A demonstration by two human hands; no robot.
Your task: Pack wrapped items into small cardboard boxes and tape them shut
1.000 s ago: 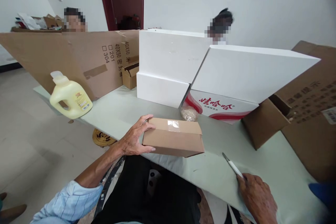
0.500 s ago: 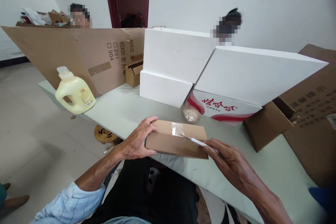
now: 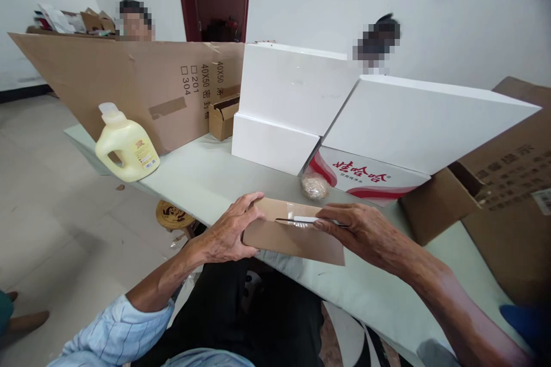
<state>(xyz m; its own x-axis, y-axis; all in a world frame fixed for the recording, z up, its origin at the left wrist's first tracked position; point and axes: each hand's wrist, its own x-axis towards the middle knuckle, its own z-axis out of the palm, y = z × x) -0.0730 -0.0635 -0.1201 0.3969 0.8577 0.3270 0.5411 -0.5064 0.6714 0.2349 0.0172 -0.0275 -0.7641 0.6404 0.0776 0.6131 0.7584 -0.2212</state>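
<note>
In the head view, I've got the brown carton (image 3: 297, 243) right between the two hands, at the near edge of the surface (image 3: 202, 169). Left hand (image 3: 235, 229) clasps its left end, thumb below, fingers above; right hand (image 3: 359, 229) grips a white-handled knife (image 3: 303, 220), blade at the clear tape (image 3: 291, 209), contact unclear!

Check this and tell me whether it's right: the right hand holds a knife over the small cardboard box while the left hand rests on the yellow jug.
Not quite: the head view shows the left hand gripping the left end of the small cardboard box, not resting on the yellow jug. The right hand does hold a knife over that box.
</note>
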